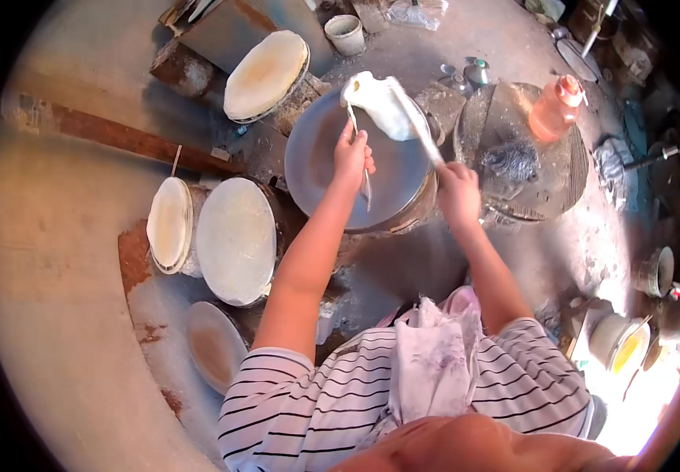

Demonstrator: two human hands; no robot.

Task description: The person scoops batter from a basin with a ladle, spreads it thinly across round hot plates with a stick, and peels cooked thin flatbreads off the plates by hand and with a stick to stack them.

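Observation:
My left hand (pixel 352 160) is closed round a thin, pale stick (pixel 367 193); its upper end meets the left edge of a soft white sheet (pixel 379 106). My right hand (pixel 459 193) grips the lower end of a longer pale stick (pixel 419 130), which runs along the sheet's right edge. The sheet looks limp and wet, with a small hole near its left corner. It lies over or just above the far part of a round grey plate (pixel 316 169); whether it touches the plate I cannot tell. Both hands are over the plate's near side.
Round stacks of pale sheets stand at the back (pixel 265 76) and left (pixel 169 224). Beside the left stack is a white round top (pixel 235 240). On the right, a round board (pixel 505 118) bears an orange jug (pixel 558 108) and crumpled plastic (pixel 510 161). A bucket (pixel 345 35) stands behind.

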